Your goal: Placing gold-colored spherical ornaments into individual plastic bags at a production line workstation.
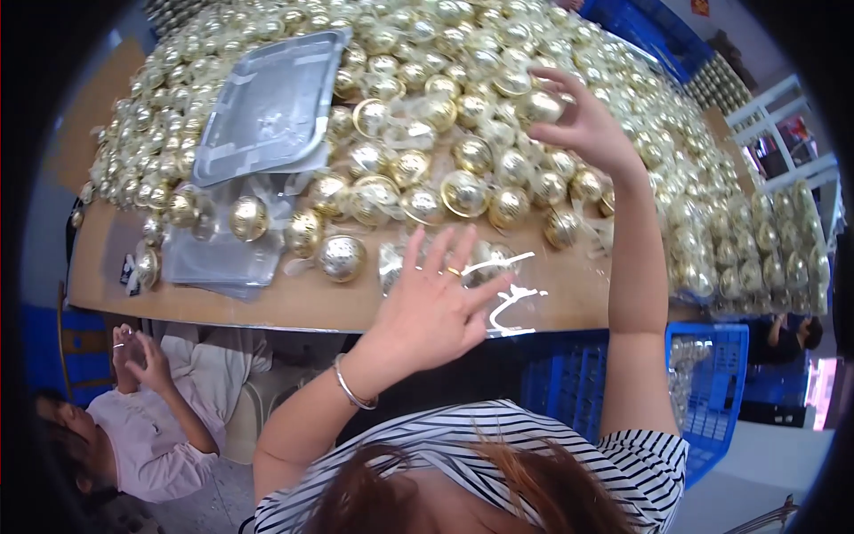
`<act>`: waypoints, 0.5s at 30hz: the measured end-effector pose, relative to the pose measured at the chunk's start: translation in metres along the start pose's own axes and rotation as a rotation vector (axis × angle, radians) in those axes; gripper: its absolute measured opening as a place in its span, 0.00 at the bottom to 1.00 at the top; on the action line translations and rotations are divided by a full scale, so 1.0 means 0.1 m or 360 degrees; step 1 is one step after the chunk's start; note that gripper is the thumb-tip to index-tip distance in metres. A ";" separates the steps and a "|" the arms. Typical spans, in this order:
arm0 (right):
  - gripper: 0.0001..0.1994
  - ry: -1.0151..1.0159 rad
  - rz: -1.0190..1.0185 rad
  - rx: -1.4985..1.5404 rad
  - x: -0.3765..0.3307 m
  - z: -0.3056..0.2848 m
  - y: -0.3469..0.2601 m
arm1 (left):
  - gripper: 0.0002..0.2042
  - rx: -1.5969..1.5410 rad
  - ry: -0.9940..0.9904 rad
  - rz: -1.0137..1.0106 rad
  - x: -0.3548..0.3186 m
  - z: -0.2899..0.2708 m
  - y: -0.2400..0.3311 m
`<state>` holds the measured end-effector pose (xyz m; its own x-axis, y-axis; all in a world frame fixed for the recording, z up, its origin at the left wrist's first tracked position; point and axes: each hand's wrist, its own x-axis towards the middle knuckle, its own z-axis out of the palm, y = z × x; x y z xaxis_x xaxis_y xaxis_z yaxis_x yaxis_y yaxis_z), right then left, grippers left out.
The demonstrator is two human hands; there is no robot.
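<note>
Right hand (587, 125), one o'clock, curves round gold ball (540, 108) — grip unclear; left hand (436, 307), six o'clock, spread. Ball probably light, slippery — grasp sides.

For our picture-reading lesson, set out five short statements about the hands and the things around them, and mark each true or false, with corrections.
1. The person's right hand reaches farther over the table than the left hand. True.
2. The left hand is clenched in a fist. False: its fingers are spread.
3. The bangle is on the right wrist. False: the metal bangle is on the left wrist.
4. The right hand's fingers curve about a gold-coloured ball. True.
5. The tray lies to the right of the right hand. False: the see-through tray lies to its left.
</note>
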<state>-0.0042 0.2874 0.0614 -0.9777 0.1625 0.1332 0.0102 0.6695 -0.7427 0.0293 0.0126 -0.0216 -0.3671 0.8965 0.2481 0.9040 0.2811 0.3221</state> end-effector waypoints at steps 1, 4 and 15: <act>0.35 0.0062 -0.0013 0.0042 -0.30 -0.04 0.02 | 0.23 -0.0011 0.0028 0.0009 0.01 0.01 -0.01; 0.35 0.0104 -0.0171 -0.0101 -1.04 -0.11 0.33 | 0.22 0.0006 0.0021 0.0004 0.01 -0.02 0.02; 0.36 0.0008 -0.0004 -0.0385 -1.82 0.19 0.51 | 0.22 0.0097 -0.0004 0.0044 0.01 0.01 0.01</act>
<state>0.1703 0.2781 -0.0132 -0.9767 0.1641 0.1386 0.0585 0.8240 -0.5635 0.0303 0.0141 -0.0216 -0.3411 0.9051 0.2540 0.9256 0.2763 0.2586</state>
